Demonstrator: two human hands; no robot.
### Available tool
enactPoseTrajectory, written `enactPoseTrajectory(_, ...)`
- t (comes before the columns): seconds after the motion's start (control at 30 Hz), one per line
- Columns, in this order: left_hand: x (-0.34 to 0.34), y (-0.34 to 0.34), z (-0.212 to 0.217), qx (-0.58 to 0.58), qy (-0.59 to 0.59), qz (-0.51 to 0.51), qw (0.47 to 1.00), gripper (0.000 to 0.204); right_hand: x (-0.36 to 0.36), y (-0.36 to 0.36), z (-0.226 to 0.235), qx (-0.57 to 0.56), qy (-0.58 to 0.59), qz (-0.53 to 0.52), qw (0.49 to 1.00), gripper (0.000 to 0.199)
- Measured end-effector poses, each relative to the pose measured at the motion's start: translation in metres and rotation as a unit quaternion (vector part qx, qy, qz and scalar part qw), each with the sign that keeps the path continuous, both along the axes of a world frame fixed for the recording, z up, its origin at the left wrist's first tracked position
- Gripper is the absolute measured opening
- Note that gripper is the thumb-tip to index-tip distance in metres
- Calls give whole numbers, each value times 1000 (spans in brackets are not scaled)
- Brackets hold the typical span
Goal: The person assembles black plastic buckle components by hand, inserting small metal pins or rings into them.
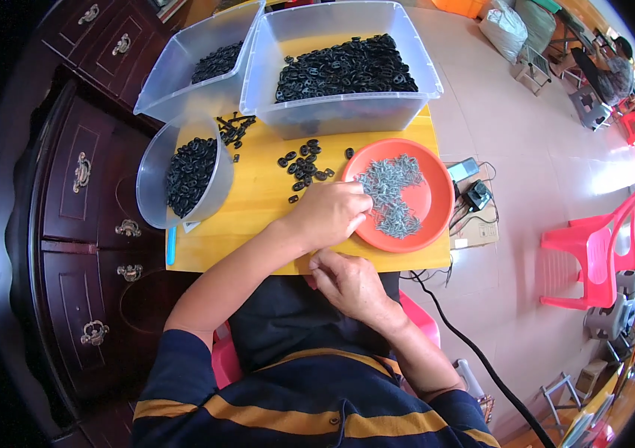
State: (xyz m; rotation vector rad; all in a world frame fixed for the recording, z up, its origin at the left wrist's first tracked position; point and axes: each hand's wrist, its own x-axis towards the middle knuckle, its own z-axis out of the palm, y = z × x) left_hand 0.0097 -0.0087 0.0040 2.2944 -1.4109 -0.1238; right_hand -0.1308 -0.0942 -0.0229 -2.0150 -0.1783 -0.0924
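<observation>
A seated person works at a small yellow tabletop (258, 194); the left hand (329, 213) reaches across to the rim of an orange plate (429, 190) heaped with small grey metal clips (392, 194), its fingers bunched together at the pile's edge, though whether they pinch a clip cannot be told; the right hand (347, 284) rests at the tabletop's near edge, fingers curled together, what they hold hidden; loose black plastic rings (306, 168) lie scattered just left of the plate; a round clear tub (155, 179) and two clear bins (340, 112) behind hold more black pieces.
</observation>
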Motion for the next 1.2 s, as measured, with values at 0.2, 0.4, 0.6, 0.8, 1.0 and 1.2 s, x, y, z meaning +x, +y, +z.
enactPoseTrajectory(0.2,12,-27,-12,24,-41,-76,996,7,0,-3,-1,31,32,25,999,8)
enactPoseTrajectory(0.4,14,-37,-7,68,-93,-107,988,10,1,-4,7,49,41,19,998,11)
enactPoseTrajectory(0.6,16,-37,-7,76,-75,-108,988,11,1,-3,4,57,47,19,997,12)
enactPoseTrajectory(0.8,20,-38,-10,101,-79,-105,986,11,2,-3,7,59,45,16,997,11)
enactPoseTrajectory(1.0,16,-40,-8,68,-74,-118,988,11,2,-3,4,43,-7,8,999,11)
enactPoseTrajectory(1.2,8,-43,-6,69,-23,-86,994,9,3,-4,6,50,-14,5,999,10)
